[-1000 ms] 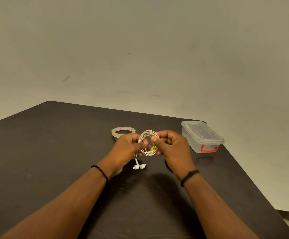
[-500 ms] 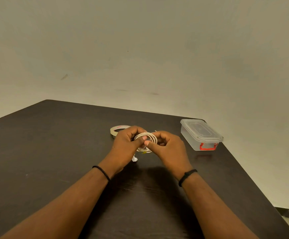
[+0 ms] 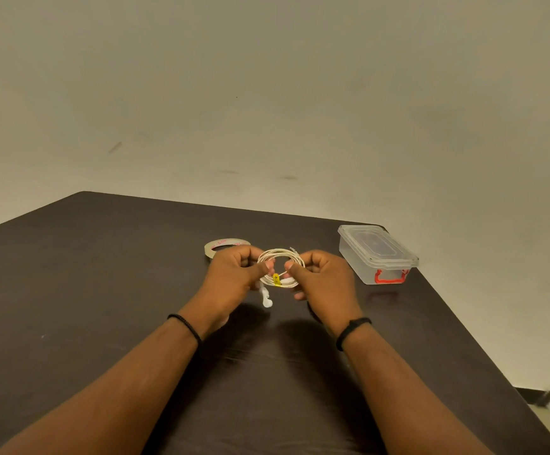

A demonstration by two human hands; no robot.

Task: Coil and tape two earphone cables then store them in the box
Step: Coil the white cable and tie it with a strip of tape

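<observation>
A white earphone cable [image 3: 280, 254] is wound into a small coil held above the dark table [image 3: 103, 290]. My left hand [image 3: 234, 274] pinches the coil's left side and my right hand [image 3: 323, 280] pinches its right side. A yellow bit [image 3: 277, 279] shows on the coil's lower part. The earbuds [image 3: 266, 298] hang below, next to my left hand. A roll of tape [image 3: 224, 245] lies flat just behind my left hand. The clear plastic box [image 3: 377, 254] with red latches stands to the right with its lid on.
The table's right edge runs close past the box, with floor beyond at the lower right. A plain wall rises behind the table. Only one earphone cable is visible.
Half a second ago my hands were bunched together over the coil; they have moved apart and the coil shows as an open ring with the earbuds dangling again.
</observation>
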